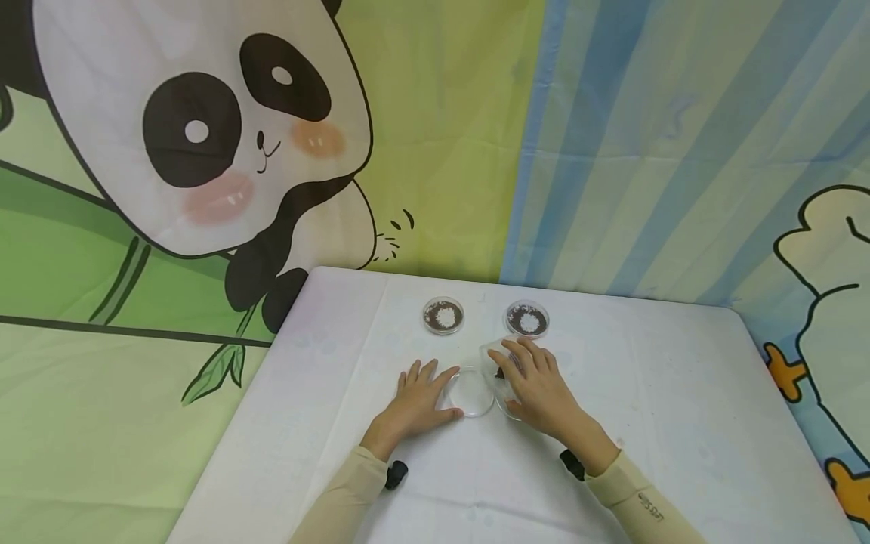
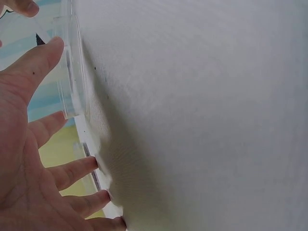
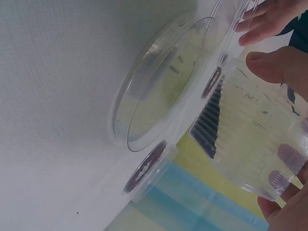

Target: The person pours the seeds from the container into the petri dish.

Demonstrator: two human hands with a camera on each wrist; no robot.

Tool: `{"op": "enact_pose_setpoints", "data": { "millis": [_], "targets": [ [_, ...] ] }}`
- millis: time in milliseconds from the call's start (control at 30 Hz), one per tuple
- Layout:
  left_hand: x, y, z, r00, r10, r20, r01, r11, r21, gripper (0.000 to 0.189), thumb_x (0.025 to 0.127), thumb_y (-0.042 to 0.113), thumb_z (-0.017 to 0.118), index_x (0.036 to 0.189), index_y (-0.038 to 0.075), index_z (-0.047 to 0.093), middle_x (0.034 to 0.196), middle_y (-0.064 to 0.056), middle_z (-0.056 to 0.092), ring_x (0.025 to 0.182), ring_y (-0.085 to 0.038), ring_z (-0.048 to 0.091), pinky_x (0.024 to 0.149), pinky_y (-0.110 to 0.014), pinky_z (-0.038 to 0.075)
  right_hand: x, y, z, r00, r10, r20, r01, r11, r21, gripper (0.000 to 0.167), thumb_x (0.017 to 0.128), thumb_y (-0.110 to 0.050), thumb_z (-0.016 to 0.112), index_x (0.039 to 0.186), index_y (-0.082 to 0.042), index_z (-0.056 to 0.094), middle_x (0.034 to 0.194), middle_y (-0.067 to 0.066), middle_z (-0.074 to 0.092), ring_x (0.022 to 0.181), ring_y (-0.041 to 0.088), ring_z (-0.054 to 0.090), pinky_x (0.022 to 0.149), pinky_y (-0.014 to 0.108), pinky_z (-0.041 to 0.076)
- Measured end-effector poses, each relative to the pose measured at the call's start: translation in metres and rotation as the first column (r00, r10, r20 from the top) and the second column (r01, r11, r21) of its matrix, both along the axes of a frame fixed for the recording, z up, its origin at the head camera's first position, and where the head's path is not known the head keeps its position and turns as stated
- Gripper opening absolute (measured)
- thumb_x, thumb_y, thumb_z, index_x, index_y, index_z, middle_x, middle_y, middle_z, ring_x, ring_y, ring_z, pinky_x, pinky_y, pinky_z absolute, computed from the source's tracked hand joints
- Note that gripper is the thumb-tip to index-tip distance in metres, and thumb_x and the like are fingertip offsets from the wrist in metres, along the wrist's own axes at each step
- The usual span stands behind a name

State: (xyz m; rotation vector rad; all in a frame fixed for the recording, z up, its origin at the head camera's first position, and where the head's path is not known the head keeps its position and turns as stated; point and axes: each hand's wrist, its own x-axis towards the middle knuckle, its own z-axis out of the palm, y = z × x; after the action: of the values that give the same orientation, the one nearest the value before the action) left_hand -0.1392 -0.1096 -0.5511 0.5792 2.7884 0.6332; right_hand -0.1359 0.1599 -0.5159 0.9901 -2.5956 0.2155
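My left hand (image 1: 418, 402) has its thumb and forefinger at the near and far sides of a clear petri dish (image 1: 472, 393); its other fingers are spread, tips at the white cloth. A clear plastic container (image 3: 257, 120) with small markings is in my right hand (image 1: 540, 389), between thumb and fingers. A black patch (image 3: 209, 125) with a striped look shows low inside it. Beneath the container, a second clear dish (image 3: 163, 86) sits on the table, partly hidden by the right hand in the head view.
At the back of the white table (image 1: 381, 483) stand two small round dishes, left (image 1: 444, 332) and right (image 1: 527, 304), each with dark material ringed around a white middle. A panda-print curtain (image 1: 435, 151) hangs behind the table.
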Motion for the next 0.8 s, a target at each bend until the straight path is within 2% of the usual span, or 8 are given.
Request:
{"op": "enact_pose_setpoints", "data": {
  "millis": [333, 800],
  "targets": [
    [0.0004, -0.0001, -0.0016, 1.0, -0.001, -0.008, 0.001, 1.0, 0.01, 0.078, 0.088, 0.058, 0.069, 0.153, 0.027, 0.041, 0.157, -0.022, 0.03, 0.144, -0.052, 0.016, 0.111, -0.071, 0.017, 0.0023, -0.0025, 0.0023, 1.0, 0.004, -0.022, -0.003, 0.999, 0.032, 0.1, 0.064, -0.02, 0.093, 0.149, -0.013, 0.04, 0.148, 0.021, 0.038, 0.137, 0.045, 0.032, 0.101, 0.061, 0.035],
    [0.0001, -0.0007, -0.0015, 1.0, 0.0, -0.009, 0.0, 1.0, 0.002, 0.077, 0.088, 0.058, 0.069, 0.154, 0.027, 0.041, 0.158, -0.021, 0.03, 0.145, -0.051, 0.016, 0.111, -0.071, 0.017, 0.0023, -0.0039, 0.0027, 0.997, 0.022, -0.068, -0.02, 0.999, 0.026, 0.099, 0.061, -0.017, 0.092, 0.147, -0.013, 0.044, 0.147, 0.021, 0.04, 0.135, 0.045, 0.034, 0.097, 0.06, 0.037]
  ]
}}
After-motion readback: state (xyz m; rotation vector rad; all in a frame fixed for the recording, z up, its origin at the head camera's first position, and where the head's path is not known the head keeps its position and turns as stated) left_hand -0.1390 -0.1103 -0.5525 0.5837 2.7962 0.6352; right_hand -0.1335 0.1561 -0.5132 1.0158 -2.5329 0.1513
